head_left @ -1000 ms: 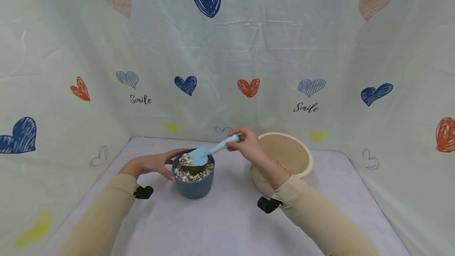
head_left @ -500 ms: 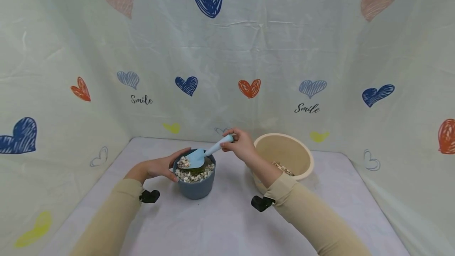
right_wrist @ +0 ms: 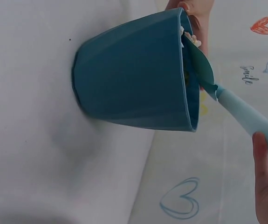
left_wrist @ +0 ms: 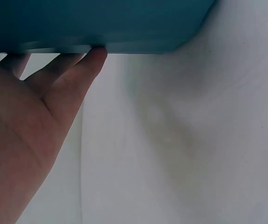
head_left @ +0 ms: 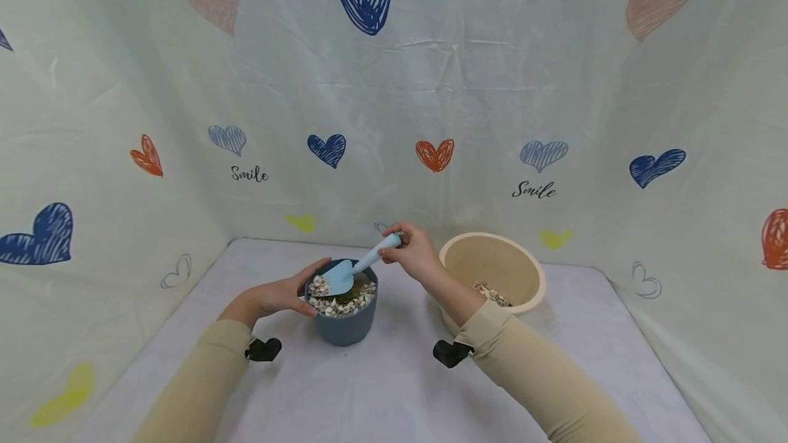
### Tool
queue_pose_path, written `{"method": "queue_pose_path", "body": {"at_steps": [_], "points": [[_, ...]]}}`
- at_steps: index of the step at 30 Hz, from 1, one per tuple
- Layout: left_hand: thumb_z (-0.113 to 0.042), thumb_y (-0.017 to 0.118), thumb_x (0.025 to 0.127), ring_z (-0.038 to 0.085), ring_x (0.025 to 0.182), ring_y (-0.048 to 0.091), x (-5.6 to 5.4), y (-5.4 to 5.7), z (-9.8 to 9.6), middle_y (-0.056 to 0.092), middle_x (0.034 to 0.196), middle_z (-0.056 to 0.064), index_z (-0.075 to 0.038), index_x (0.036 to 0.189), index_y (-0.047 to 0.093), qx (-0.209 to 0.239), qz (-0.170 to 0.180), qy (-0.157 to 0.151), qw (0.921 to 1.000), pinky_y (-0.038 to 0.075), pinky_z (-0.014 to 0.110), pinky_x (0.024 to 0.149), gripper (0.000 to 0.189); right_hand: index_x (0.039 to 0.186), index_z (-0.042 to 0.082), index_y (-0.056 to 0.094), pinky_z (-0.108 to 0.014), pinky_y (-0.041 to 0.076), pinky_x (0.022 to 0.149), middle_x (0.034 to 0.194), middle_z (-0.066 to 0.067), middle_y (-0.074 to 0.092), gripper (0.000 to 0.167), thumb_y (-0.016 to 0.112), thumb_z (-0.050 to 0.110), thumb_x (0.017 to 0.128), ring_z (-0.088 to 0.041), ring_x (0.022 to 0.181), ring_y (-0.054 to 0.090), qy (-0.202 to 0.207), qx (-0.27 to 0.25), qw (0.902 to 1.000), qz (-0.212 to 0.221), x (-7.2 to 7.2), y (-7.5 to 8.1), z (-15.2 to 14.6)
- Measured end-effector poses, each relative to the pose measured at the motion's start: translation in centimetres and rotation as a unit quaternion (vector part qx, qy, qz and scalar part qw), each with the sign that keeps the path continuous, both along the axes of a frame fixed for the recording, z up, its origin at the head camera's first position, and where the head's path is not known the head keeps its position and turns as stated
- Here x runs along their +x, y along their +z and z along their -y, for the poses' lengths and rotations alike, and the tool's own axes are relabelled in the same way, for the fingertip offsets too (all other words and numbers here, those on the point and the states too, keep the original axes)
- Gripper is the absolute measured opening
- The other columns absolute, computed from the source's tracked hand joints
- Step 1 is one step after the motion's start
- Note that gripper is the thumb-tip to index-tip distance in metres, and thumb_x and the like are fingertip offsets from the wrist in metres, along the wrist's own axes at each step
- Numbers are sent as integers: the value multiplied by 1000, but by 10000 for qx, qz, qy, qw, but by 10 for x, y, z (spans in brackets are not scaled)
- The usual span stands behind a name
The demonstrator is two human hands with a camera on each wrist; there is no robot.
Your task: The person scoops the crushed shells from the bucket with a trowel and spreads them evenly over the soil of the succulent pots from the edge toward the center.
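A blue-grey flower pot stands on the table, with pale pebbles and a patch of green showing inside. My left hand holds its left side, thumb toward the front and fingers toward the back; the left wrist view has this hand against the pot wall. My right hand grips the handle of a light blue garden trowel, also clear in the right wrist view as a pale handle. The trowel's blade tilts down inside the pot's rim, pebbles at its tip.
A large cream tub stands on the right, partly behind my right forearm, with pebbles in its bottom. White sheeting with printed hearts rises behind and beside the white-covered table.
The trowel's blade has dipped lower into the pot, and my right hand has shifted slightly left. My left hand has moved a little right, closer round the pot.
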State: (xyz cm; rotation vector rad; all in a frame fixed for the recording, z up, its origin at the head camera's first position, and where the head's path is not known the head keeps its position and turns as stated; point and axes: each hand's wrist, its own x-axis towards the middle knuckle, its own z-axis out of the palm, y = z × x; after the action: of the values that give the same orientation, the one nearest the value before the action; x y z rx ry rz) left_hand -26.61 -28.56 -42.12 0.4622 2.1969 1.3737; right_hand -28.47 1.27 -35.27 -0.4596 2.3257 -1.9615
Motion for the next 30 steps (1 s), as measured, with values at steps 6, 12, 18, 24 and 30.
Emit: {"method": "queue_pose_path", "body": {"at_steps": [6, 12, 18, 24, 30], "points": [[-16, 81, 79, 51, 142, -5, 4, -1, -5, -11, 159, 22, -21, 158, -4, 54, -74, 35, 10000, 9, 70, 108, 116, 112, 0, 65, -34, 58, 71, 93, -14, 68, 28, 72, -3, 85, -22, 79, 69, -24, 233, 9994, -240, 1, 3, 2], [-19, 83, 78, 46, 143, -6, 8, -2, -10, -8, 159, 21, -22, 158, -3, 49, -57, 295, 9995, 8, 68, 109, 117, 111, 3, 65, -31, 57, 69, 92, -12, 68, 26, 73, -1, 86, -20, 77, 68, -43, 507, 9974, -513, 2, 5, 3], [-17, 83, 77, 45, 143, -8, 14, -2, -16, -8, 160, 21, -23, 158, -3, 129, 23, 538, 9985, 5, 68, 109, 118, 112, 4, 66, -33, 57, 69, 92, -10, 69, 26, 73, 3, 87, -18, 76, 68, 22, 783, 9941, -752, 4, 8, 3], [-14, 83, 78, 46, 143, -7, 16, -4, -21, -7, 159, 22, -24, 158, -3, 140, 55, 774, 9969, 5, 70, 108, 118, 111, 6, 66, -32, 55, 67, 91, -9, 68, 25, 73, 2, 87, -18, 75, 66, 88, 995, 9911, -884, 6, 12, 3], [-15, 83, 77, 46, 143, -8, 21, -2, -26, -7, 159, 23, -22, 158, -1, -42, 4, 1068, 9943, 4, 70, 108, 117, 109, 6, 67, -30, 55, 65, 98, -10, 68, 25, 73, 1, 86, -18, 76, 66, 148, 998, 9894, -1044, 7, 14, 3]]}}
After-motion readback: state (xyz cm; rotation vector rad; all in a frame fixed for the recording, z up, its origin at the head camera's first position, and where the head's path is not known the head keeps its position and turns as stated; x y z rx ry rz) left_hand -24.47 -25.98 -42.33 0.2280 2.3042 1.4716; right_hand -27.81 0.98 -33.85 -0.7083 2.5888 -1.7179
